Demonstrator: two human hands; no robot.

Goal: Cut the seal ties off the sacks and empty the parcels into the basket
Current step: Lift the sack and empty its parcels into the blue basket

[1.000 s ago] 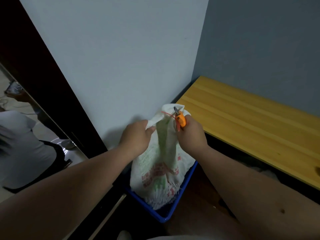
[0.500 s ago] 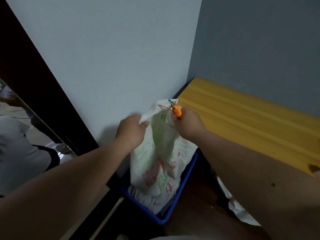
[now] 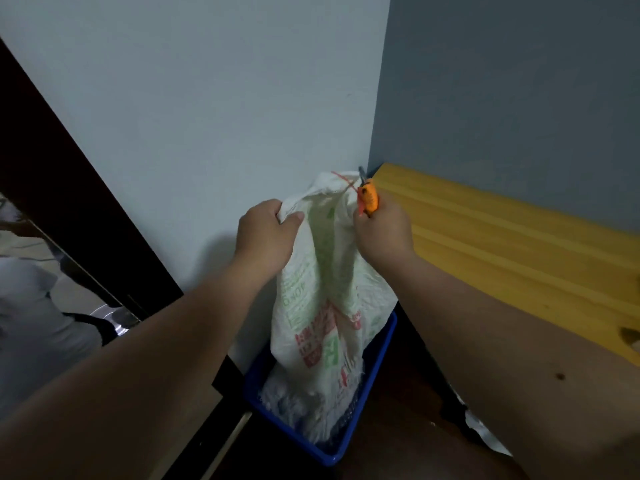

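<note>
The sack (image 3: pixel 325 306) stands upright in the blue basket (image 3: pixel 377 379) on the floor, its gathered neck at 12 o'clock, where the red tie (image 3: pixel 343 183) crosses the bunched top. Over the last second the neck has been drawn up higher and the sack stretched taller, while both grips stayed as they were. I judge this tensions the tie for the cut; it looks not yet severed.

The left hand (image 3: pixel 266 233), at 9 o'clock of the neck, has its fingers clamped on a fold of sack cloth. The right hand (image 3: pixel 382 233), at 3 o'clock, has its fingers wrapped round the orange cutter (image 3: pixel 367 199), whose tip sits just beside the tie.

Pale parcels or wrapping (image 3: pixel 287 403) show dimly at the sack's foot. A yellow worktop (image 3: pixel 502 244) lies at 3 o'clock; the wall (image 3: pixel 207 116) is behind.
</note>
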